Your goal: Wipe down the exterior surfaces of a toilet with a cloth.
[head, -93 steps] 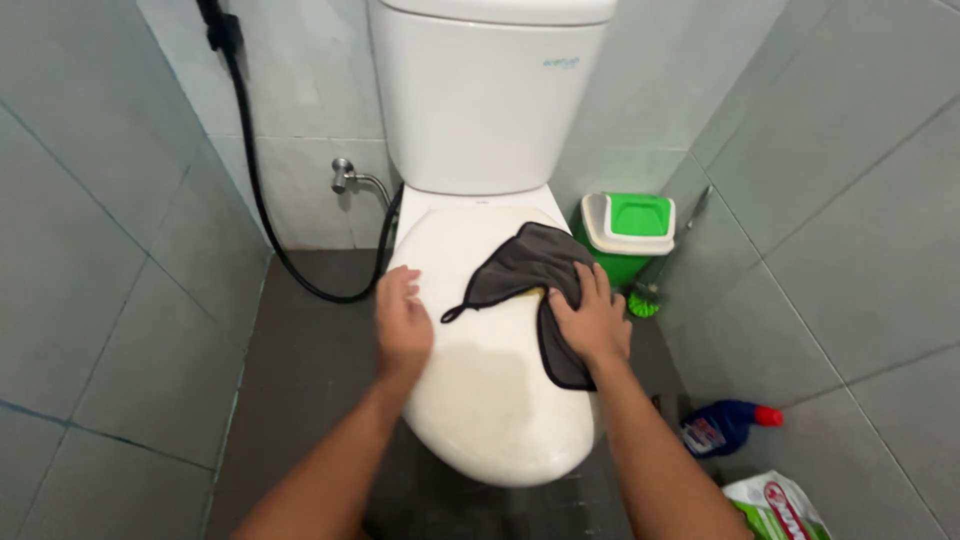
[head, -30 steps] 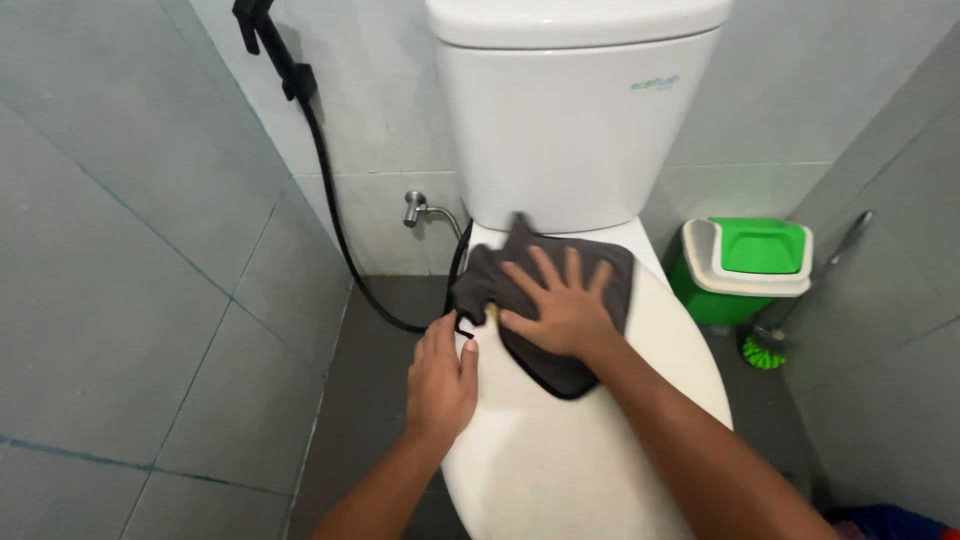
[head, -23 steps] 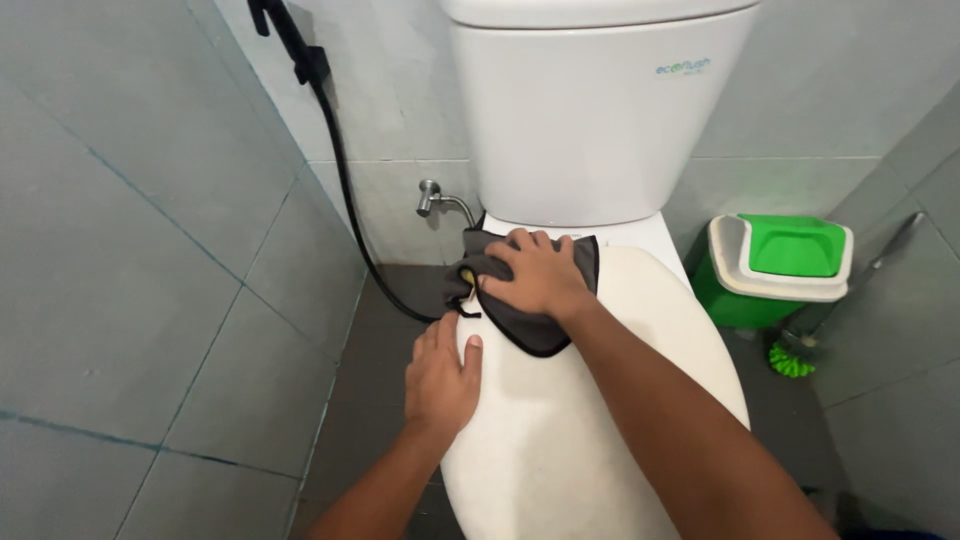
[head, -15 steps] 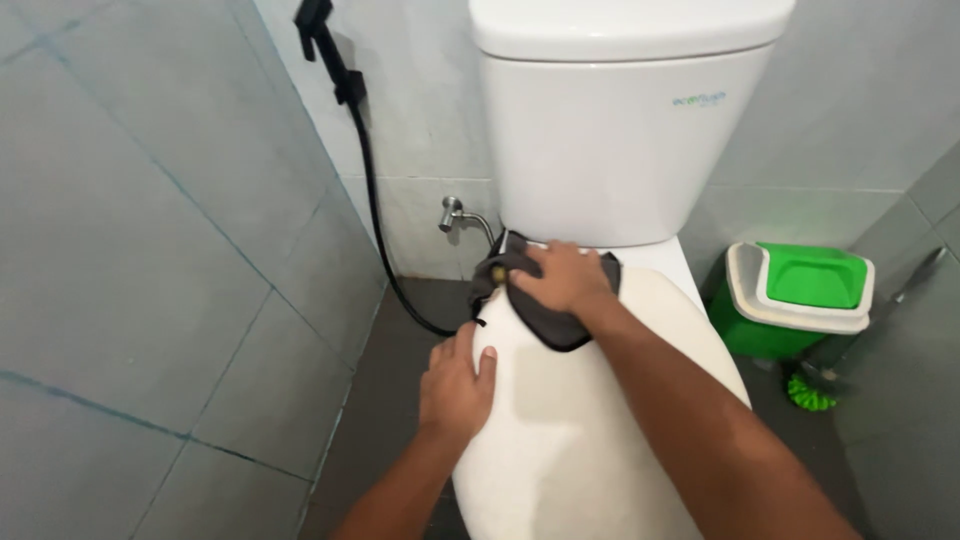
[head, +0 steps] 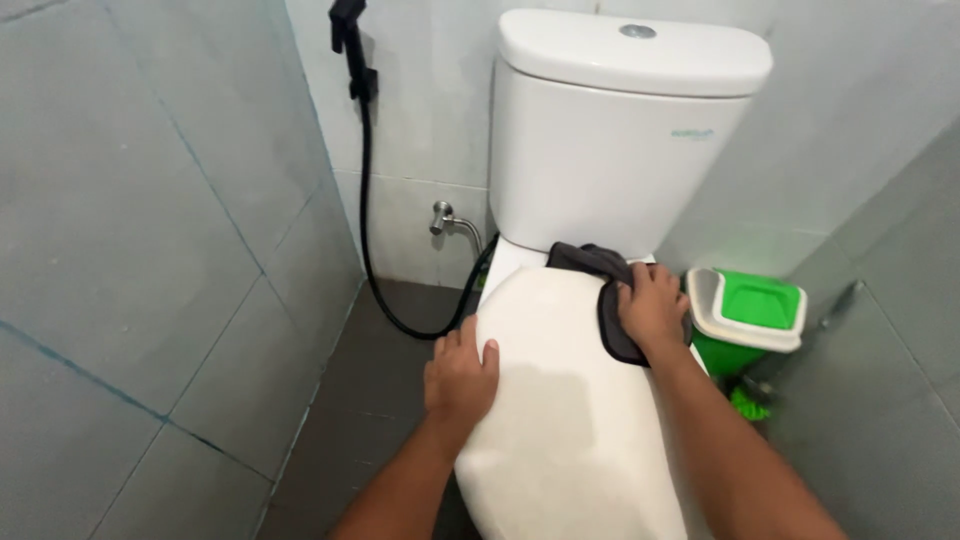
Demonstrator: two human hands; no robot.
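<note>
A narrow toilet stall is lined with grey wall tiles (head: 150,260) over a dark floor (head: 360,400). The right hand (head: 652,305) presses flat on a dark grey cloth (head: 600,275), fingers spread over it and not closed around it; the cloth lies bunched at the back right of the closed white toilet lid (head: 560,400), partly draped over the lid's edge just in front of the tank. The left hand (head: 462,375) rests open on the lid's left rim, thumb on top and fingers curled over the side, holding nothing else. Behind the lid stands the white tank (head: 610,150) with a round button on top. A black spray hose (head: 365,200) hangs on the left wall near a metal valve (head: 442,218). To the right of the bowl sits a small green bin (head: 748,320) with a pale swing lid, and a green brush head (head: 745,403) shows just beneath it.
</note>
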